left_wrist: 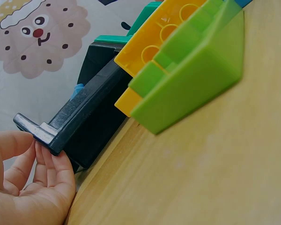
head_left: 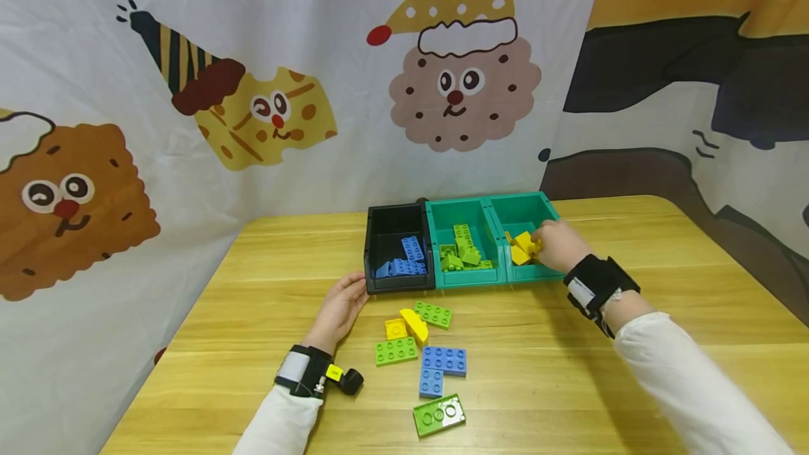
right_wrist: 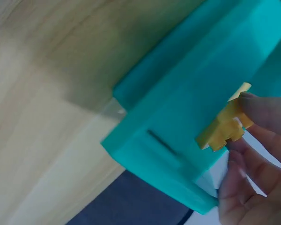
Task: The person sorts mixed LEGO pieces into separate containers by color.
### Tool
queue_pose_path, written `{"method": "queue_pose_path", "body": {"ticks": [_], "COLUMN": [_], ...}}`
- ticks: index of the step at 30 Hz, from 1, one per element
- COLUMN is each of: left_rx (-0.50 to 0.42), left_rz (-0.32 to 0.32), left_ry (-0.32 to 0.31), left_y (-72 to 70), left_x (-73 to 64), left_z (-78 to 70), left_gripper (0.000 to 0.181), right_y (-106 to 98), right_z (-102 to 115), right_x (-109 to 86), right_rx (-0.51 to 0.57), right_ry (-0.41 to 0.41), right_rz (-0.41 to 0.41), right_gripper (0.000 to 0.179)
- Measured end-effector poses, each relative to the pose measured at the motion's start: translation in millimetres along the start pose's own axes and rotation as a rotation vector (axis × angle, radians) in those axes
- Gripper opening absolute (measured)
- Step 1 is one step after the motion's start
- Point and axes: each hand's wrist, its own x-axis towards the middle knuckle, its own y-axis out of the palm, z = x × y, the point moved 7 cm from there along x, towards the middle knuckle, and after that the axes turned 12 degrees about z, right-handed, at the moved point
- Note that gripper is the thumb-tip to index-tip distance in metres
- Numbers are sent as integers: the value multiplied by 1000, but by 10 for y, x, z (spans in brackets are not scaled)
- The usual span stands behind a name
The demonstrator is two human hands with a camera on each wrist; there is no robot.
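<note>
My left hand (head_left: 338, 307) grips the front left corner of a black bin (left_wrist: 89, 112), its thumb on top and fingers below the rim. Blue building bricks (head_left: 407, 267) lie in that bin. My right hand (head_left: 561, 248) reaches into the right-hand teal bin (head_left: 537, 272). Between its thumb and fingers it pinches a yellow building brick (right_wrist: 225, 124). Other yellow bricks (head_left: 521, 255) lie in the same bin, partly covered by this hand in the head view. Green bricks (head_left: 468, 255) are heaped in the middle teal bin (head_left: 464, 279).
Loose bricks lie on the wooden table (head_left: 537, 399) in front of the bins: green bricks (head_left: 396, 351), blue bricks (head_left: 444, 360), a yellow square brick (head_left: 396, 329) and a curved yellow brick (head_left: 413, 327). A printed curtain (head_left: 303, 188) hangs behind the table.
</note>
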Motion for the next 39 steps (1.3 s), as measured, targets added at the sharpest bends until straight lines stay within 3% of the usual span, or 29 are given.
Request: {"method": "queue_pose_path", "body": {"ticks": [6,14,26,30,39], "left_rx": [-3,-6,-8,-8,3], "left_rz": [-3,2,-3,4,-7], "left_ry": [0,7,-4,1,-9], "left_y": [-3,1,-5,-1,1], "left_x": [-7,2,-12,-9,6], "left_z": [13,8,24,13,-8], "left_gripper": [18,15,15,15,18], "right_y": [43,100,104,4,-128], "right_z": [15,-27,-26,-24,31], "right_x": [14,46,36,-28,-237], "right_rx": [27,34,62,118,253], "right_ry": [82,87,23,2,38], "right_rz": [88,111,54,5,-73], "right_gripper": [20,22,22,25,29]}}
